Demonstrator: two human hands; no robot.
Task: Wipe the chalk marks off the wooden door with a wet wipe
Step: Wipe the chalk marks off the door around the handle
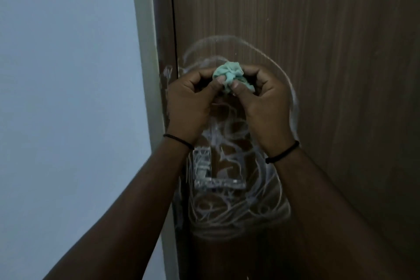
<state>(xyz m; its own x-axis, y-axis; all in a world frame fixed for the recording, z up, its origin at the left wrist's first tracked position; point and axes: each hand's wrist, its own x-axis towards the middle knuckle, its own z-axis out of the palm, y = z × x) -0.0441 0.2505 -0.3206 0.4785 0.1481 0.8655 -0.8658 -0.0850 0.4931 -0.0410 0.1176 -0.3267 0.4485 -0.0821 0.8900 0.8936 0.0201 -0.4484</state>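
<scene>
A brown wooden door [318, 29] fills the right of the view. White chalk marks [229, 211] loop and scribble over its left part, from chest height down past the handle. A crumpled green wet wipe [229, 74] is held in front of the door, above the scribbles. My left hand [191, 102] pinches its left side with thumb and curled fingers. My right hand [263, 100] pinches its right side the same way. Both wrists wear a thin black band.
A metal door handle [218, 183] with its plate sits below my hands, chalk lines running across it. The pale door frame [147, 75] runs down left of the door, with a few chalk smears near its edge. A plain light wall [63, 98] lies further left.
</scene>
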